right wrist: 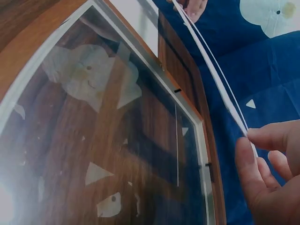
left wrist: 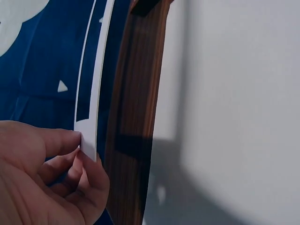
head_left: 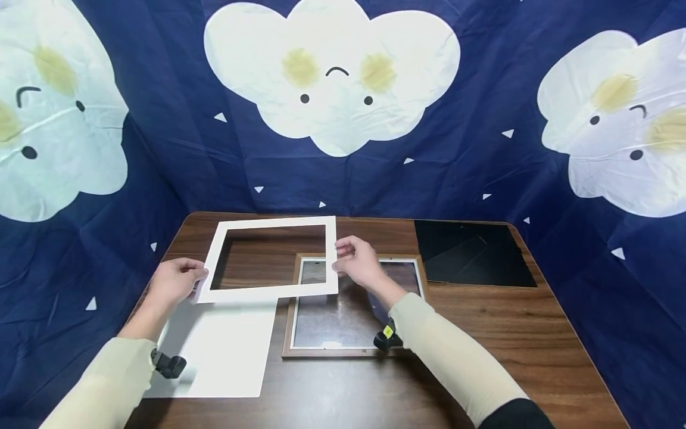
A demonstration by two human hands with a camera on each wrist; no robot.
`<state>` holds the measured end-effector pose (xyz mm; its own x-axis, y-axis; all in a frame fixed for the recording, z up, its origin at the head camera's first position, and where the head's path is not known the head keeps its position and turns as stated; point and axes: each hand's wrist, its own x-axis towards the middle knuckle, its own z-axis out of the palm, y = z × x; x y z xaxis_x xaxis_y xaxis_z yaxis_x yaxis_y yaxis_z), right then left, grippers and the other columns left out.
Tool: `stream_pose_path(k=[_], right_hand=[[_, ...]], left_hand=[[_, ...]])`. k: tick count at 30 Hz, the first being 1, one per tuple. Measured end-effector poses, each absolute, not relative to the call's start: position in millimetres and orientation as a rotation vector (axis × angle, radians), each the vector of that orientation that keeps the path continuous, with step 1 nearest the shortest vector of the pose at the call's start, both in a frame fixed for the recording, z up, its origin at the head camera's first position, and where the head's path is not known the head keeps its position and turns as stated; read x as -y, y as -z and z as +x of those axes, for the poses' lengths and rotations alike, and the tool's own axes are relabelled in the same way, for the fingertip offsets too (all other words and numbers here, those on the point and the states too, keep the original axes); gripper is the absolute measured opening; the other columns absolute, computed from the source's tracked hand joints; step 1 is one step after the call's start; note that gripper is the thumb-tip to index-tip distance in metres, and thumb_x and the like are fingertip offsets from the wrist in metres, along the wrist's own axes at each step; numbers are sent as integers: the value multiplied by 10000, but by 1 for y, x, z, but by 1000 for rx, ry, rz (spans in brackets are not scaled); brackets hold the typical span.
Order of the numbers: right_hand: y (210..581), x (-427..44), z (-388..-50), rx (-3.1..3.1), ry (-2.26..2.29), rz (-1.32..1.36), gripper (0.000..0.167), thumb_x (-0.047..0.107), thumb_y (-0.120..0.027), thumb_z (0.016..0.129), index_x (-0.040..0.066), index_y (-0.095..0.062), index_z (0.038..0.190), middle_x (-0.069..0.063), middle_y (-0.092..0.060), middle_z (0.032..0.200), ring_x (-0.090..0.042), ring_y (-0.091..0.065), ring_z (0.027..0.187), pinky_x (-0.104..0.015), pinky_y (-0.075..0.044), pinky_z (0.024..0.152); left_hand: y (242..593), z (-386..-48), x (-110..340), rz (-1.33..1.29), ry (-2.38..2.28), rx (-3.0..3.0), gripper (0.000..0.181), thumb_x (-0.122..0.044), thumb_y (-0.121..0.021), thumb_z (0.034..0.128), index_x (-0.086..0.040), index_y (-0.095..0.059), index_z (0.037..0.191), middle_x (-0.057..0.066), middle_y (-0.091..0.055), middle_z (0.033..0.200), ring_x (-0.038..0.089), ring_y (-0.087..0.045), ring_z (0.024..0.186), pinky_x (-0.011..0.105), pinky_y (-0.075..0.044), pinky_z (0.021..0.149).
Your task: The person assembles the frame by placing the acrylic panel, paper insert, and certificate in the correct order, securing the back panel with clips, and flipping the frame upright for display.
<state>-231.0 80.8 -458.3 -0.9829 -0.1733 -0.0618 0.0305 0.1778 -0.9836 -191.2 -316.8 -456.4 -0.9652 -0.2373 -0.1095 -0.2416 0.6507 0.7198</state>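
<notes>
Above desk [head_left: 509, 339], your left grip [head_left: 174, 280] and right grip [head_left: 358, 261] are pinching opposite short sides of open-centred white mat [head_left: 276, 223], presumably supporting its thin span evenly against sagging.

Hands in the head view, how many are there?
2. The left hand pinches the left side of the white mat; the right hand pinches its right side.
</notes>
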Motion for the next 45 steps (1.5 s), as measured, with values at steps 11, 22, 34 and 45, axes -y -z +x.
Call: stream_pose_path(k=[11, 22, 34, 45], right_hand=[[462, -116, -215, -2311, 1909, -38, 361, 28, -732, 872, 13, -630, 1218, -89, -586, 999, -264, -670, 784, -367, -610, 569], [471, -144, -203, -2496, 1770, 82, 441, 103, -800, 847, 81, -625, 1252, -28, -525, 912, -154, -535, 666, -518, -579, 544], [474, -169, -188, -2582, 1720, 71, 594, 52, -823, 808, 23, -588, 1353, -47, -545, 900, -88, -508, 662, -330, -523, 471], [481, -195, -171, -2582, 1672, 56, 528, 43, -810, 831, 17, -615, 1321, -55, -575, 895, -94, -509, 677, -252, -481, 494]], left_hand=[[462, -181, 289, -247, -1390, -2694, 329, -150, -616, 1005, 105, -626, 1213, 79, -680, 821, 144, -610, 679, 311, -564, 574], [474, -175, 255, -136, -1444, -2642, 399, -84, -619, 995, 94, -573, 1348, 143, -647, 964, 167, -610, 731, 304, -571, 588], [475, -169, 229, -171, -1519, -2583, 387, -118, -648, 960, 92, -591, 1280, 106, -649, 949, 174, -619, 744, 344, -582, 624], [483, -169, 211, -195, -1504, -2600, 318, -143, -716, 927, 57, -638, 1161, 112, -678, 931, 171, -631, 716, 324, -573, 594]])
